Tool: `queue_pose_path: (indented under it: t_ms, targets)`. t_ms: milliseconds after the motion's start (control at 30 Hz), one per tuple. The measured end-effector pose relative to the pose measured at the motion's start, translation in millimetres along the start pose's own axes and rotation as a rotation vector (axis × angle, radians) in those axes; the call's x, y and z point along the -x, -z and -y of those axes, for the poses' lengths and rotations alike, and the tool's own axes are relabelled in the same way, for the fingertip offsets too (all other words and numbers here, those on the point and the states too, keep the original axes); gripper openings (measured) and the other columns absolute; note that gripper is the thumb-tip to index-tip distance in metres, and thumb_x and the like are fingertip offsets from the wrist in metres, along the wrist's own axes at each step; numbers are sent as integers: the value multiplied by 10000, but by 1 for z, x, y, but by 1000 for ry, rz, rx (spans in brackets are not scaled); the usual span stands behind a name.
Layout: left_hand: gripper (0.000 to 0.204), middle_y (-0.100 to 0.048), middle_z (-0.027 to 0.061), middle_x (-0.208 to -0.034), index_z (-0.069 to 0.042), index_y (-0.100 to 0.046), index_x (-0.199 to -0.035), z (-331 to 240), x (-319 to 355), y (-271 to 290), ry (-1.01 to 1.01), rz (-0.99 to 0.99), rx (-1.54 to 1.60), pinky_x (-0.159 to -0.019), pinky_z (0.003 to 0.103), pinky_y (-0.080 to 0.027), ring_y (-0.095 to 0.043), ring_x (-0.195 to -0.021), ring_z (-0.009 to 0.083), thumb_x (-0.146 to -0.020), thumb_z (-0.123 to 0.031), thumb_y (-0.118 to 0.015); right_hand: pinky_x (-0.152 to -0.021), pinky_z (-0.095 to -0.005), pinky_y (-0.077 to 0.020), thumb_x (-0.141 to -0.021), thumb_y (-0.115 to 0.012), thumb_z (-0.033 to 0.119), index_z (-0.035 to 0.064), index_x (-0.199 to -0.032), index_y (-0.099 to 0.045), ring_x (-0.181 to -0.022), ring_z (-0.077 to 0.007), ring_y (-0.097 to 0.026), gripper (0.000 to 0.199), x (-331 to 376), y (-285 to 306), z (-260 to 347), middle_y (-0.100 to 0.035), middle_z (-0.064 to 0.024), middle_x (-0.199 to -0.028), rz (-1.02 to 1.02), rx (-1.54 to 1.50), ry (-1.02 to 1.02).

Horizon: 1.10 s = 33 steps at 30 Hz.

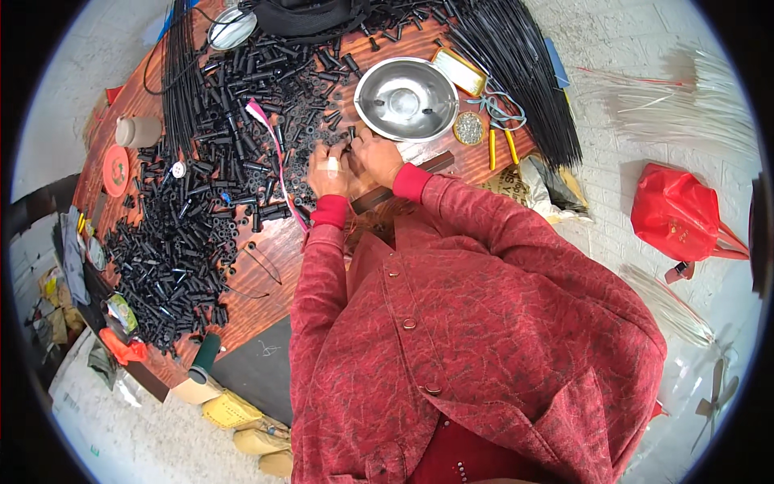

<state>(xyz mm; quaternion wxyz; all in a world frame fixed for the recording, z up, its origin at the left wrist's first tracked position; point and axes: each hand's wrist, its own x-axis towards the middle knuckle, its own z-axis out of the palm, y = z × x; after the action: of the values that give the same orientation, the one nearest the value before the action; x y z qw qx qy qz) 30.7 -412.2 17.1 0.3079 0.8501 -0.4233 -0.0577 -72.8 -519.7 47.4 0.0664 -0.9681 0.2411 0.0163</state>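
Note:
Both hands are close together at the table's near edge, just below a shiny steel bowl (pixel 405 101) holding a couple of small black pieces. My left hand (pixel 328 171), with a pale strip of tape on its back, has its fingers curled down among small black rings. To its right, my right hand (pixel 377 157) is closed, its fingertips drawn together beside the left. A short black bolt-like part (pixel 351 132) shows at the right fingertips; whether it is held or only lies behind them I cannot tell. What the left fingers hold is hidden.
A wide heap of black bolt-like parts (pixel 173 270) covers the table's left side, crossed by a pink-and-white strip (pixel 270 133). Bundled black rods (pixel 524 68), yellow-handled pliers (pixel 503 149) and a round tin of small metal pieces (pixel 468 128) lie right of the bowl. A red bag (pixel 676 211) is beyond.

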Motion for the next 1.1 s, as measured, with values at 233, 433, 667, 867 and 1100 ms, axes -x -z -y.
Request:
queue_pose_path:
  t_ms: [233, 433, 667, 867, 1100]
  targets:
    - [202, -597, 85, -931, -129, -760, -959, -12, 22, 22, 13, -103, 173, -803, 412, -511, -605, -895, 289, -777, -190, -821, -705, -326, -572, -931, -658, 238, 15, -1043, -627, -785, -268, -690, 251, 12, -16, -15, -659, -119, -941, -37, -668, -135]
    - [200, -609, 75, -894, -114, -755, -936, -33, 35, 30, -28, -123, 282, -778, 400, -507, -613, -864, 280, -763, -169, -840, -483, -230, -438, -1033, -591, 331, 22, -1104, -655, -579, -68, -525, 323, 11, 27, -4, -610, 4, -763, 451, -1492, -660]
    - [128, -648, 84, -901, -98, -751, -941, -15, 57, 39, -9, -148, 326, -738, 373, -506, -626, -818, 260, -832, -142, -801, -585, -274, -490, -1024, -593, 279, 54, -951, -716, -650, -95, -590, 266, 4, 61, -75, -661, 5, -830, 161, -1081, -506]
    - [85, -659, 107, -883, -82, -728, -915, -5, 76, 45, 127, -62, 352, -787, 413, -518, -647, -854, 305, -853, -127, -765, -698, -385, -562, -974, -634, 212, 48, -1043, -698, -790, -280, -709, 189, -13, 75, -78, -717, -115, -958, -433, -380, -99]
    - [87, -667, 110, -890, -81, -723, -927, 0, 98, 50, 145, -80, 317, -800, 424, -521, -649, -865, 320, -870, -135, -761, -687, -412, -598, -866, -628, 133, 77, -1079, -628, -928, -306, -721, 220, -25, 31, 8, -644, -111, -1096, 29, -172, 81]
